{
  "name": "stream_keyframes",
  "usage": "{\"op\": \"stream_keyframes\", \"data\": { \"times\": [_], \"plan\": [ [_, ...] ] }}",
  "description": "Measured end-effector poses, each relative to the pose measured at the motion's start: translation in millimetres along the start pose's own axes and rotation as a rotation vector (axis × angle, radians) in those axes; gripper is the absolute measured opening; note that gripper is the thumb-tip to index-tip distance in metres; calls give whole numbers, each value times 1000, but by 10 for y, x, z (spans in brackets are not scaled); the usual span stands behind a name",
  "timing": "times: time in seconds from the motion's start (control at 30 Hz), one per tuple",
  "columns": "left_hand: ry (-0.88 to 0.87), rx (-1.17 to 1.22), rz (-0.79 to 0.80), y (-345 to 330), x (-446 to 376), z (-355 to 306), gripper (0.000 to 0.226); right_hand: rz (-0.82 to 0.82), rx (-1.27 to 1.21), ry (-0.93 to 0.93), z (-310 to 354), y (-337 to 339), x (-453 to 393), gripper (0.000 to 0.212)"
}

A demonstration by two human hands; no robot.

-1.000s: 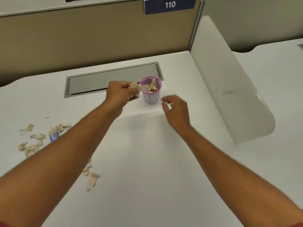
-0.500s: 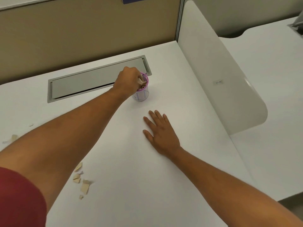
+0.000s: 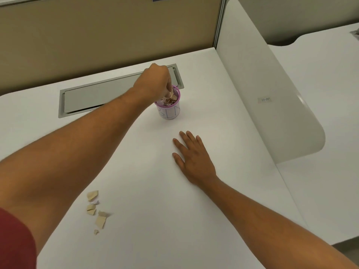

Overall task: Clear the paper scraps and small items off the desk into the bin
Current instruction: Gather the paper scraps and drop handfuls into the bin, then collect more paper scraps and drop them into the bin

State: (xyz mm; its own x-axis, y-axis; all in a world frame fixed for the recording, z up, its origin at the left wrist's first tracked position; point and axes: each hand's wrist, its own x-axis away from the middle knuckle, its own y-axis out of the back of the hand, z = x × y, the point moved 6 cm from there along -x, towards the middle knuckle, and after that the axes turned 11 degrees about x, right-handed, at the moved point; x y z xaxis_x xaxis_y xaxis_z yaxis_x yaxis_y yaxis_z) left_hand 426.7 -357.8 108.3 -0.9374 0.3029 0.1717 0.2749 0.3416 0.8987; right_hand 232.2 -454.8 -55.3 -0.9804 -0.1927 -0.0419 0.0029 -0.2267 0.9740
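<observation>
Since a second ago, right hand point(image 3: 194, 158) flattened, fingers straight; left hand point(image 3: 157, 82) pinching tan scraps into small pink-rimmed paper bin point(image 3: 169, 109) (twelve o'clock). Could tip if overstuffed.

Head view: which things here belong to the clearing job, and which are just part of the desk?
Part of the job:
- small pink-rimmed bin, holding scraps
- left hand, fingers down at the bin's mouth
- tan paper scraps lying on the desk

Just there:
- right hand, flat on the desk
- grey cable hatch
- white side divider
- beige partition
</observation>
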Motion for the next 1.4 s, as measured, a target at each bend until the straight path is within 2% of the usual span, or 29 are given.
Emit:
{"op": "stream_keyframes", "data": {
  "times": [0.33, 0.5, 0.6, 0.7, 0.83, 0.93, 1.03, 1.07, 1.17, 1.23, 1.3, 1.4],
  "plan": [
    [36, -99, 65, -494, -35, 90, 47, 2, 20, -5, -11, -32, -9, 54],
    [-38, -116, 89, -374, 44, 52, 40, -4, 23, -9, -9, -21, -5, 53],
    [-127, -128, 25, -196, 231, 15, 34, -10, 14, -5, -10, 0, 8, 52],
    [-214, -82, -118, -48, 613, 61, 27, -11, 7, -5, 0, 3, 16, 51],
    [-250, 138, -295, -55, 1423, 458, 21, -38, 42, -3, 44, 59, 44, 45],
    [-153, 240, -371, -212, 2113, 1039, 18, -110, 127, 62, 297, 166, 78, 39],
    [91, 290, -440, -414, 2834, 1721, 18, -113, -1, 52, 863, 209, 238, 36],
    [189, 293, -438, -486, 3074, 1931, 20, -48, -85, 48, 1097, 176, 318, 41],
    [452, 302, -365, -688, 3693, 2450, 31, 274, -330, -2, 1739, -75, 568, 77],
    [576, 374, -283, -823, 3997, 2659, 43, 418, -410, -13, 2114, -249, 705, 88],
    [617, 466, -222, -935, 4174, 2728, 52, 452, -470, -15, 2443, -360, 761, 81],
    [579, 668, -254, -956, 4162, 2731, 59, 383, -643, -80, 2805, -442, 689, 59]
  ]
}}
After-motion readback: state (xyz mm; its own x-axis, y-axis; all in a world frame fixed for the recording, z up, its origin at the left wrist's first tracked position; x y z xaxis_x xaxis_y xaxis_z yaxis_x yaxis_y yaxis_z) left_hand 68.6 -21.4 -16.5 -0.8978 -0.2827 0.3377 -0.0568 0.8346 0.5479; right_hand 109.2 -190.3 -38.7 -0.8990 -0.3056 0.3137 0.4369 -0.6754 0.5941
